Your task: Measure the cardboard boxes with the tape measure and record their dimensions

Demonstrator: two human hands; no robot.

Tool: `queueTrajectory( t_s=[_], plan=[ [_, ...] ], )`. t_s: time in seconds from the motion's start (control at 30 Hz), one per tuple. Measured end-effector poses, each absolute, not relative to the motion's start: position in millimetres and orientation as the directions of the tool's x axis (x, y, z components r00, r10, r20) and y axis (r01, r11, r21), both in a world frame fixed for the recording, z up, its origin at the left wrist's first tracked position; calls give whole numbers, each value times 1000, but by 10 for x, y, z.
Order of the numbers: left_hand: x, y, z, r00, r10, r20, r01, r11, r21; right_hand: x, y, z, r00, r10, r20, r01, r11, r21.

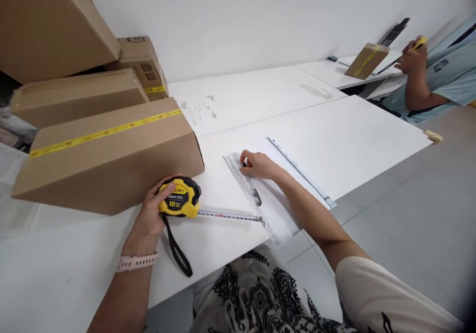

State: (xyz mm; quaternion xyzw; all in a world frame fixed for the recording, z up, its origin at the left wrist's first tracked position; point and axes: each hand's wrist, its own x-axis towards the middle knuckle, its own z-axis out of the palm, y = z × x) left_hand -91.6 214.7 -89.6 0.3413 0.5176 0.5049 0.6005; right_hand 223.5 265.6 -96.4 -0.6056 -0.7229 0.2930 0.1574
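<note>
My left hand [154,209] is wrapped round a yellow and black tape measure [179,196], with its black wrist strap [177,249] hanging onto the table. From the case the blade [230,216] runs out to the right, its end resting on the printed strip [247,189] along the left side of white paper [277,201]. Over that paper, my right hand [260,164] is closed in a pinch on what looks like a pen [256,194]. The pen's dark end points toward me; the fingers partly hide the other end.
A taped cardboard box [111,149] stands left of the tape measure, with more boxes [55,26] stacked behind. A pale blue strip [301,172] edges the paper's right side. At the far right, another person [427,75] holds a yellow object near a small box [367,61].
</note>
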Motion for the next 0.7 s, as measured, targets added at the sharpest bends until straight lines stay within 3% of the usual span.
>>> queueTrajectory(
  t_s=[0.1,0.2,0.27,0.33,0.43,0.7],
  plan=[
    [-927,2178,-916,-22,950,-311,-179,303,936,2311,2661,-938,-225,966,-129,665,55,-745],
    [-961,2203,-917,-6,936,-353,-132,349,928,2508,2637,-883,-224,964,-139,297,-69,-952],
    [-992,2214,-914,-3,928,-373,-125,370,921,2653,2578,-845,-232,970,-77,21,-74,-997],
    [-1015,2222,-912,-2,920,-391,-113,388,915,2758,2492,-834,-213,977,-6,-140,-37,-989],
    [-1018,2225,-917,-38,917,-396,-47,395,918,2781,2351,-892,-170,985,11,-185,-21,-983],
    [-1018,2224,-1044,-177,943,-281,151,308,939,2421,2114,-1128,-134,989,-69,-76,-80,-994]
  ],
)
